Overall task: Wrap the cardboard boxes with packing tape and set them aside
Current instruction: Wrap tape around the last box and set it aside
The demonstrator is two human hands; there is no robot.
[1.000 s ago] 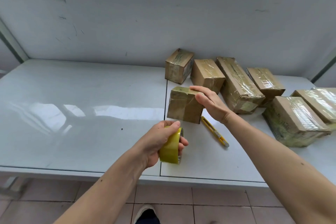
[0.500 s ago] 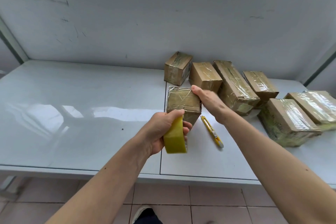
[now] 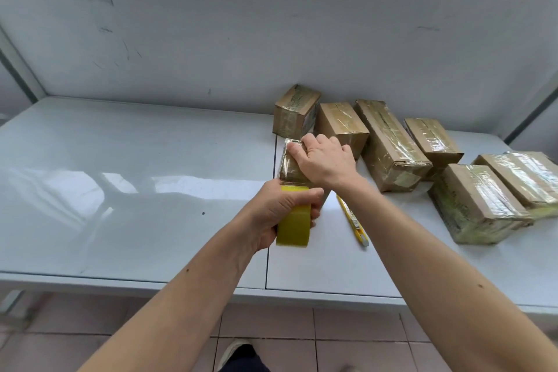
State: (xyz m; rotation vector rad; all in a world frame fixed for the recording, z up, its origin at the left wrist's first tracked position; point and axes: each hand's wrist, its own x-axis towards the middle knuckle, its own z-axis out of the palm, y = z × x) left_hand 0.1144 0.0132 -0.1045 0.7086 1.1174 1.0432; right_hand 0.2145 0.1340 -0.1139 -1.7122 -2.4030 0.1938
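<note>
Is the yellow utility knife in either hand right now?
No, the utility knife lies on the table, untouched by the left hand or right hand.

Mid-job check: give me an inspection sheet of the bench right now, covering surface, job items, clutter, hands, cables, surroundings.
Surface: glossy white table, two panels with a seam between them.
Job's things: box being wrapped on the table at the seam; yellow tape roll, its tape running up onto that box; six taped boxes grouped at the back right.
Clutter: yellow utility knife lying flat beside the box being wrapped.
Hands: left hand grips the tape roll; right hand holds the box from above.
Cables: nothing seen.
Surroundings: scuffed white wall behind; tiled floor below the table edge.
</note>
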